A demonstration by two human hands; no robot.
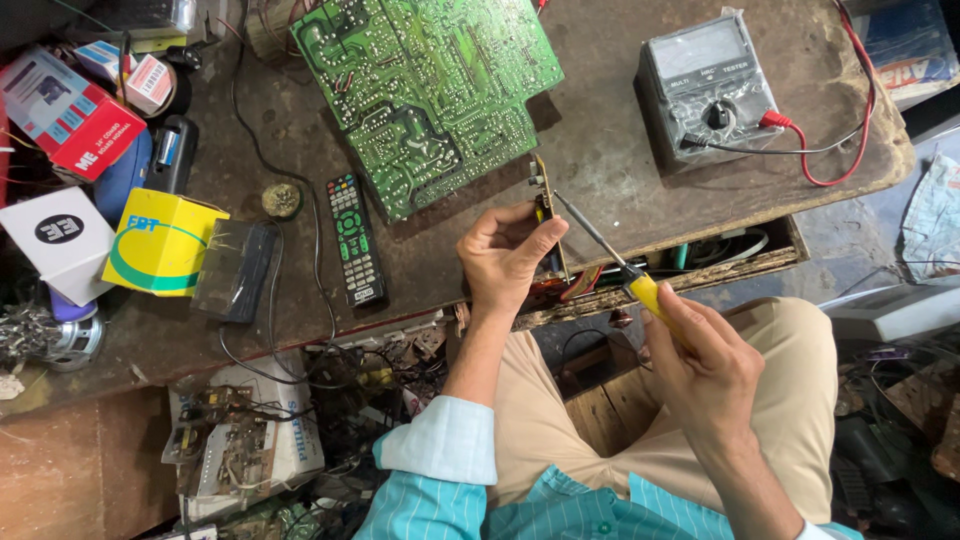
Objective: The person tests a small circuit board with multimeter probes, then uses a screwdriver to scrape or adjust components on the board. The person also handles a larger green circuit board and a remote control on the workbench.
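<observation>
At the tabletop's [620, 150] near edge, my left hand [505, 262] pinches a small upright circuit board [543, 200]; my right hand's [700, 365] closed grip holds a yellow-handled screwdriver [640, 285], tip against the board.

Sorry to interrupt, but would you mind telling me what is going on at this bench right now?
A seated person holds a small circuit board on edge in the left hand. The right hand grips a yellow-handled screwdriver whose tip meets the top of that board. A large green circuit board lies on the worn bench, with a remote control to one side and an analogue multimeter to the other.
</observation>
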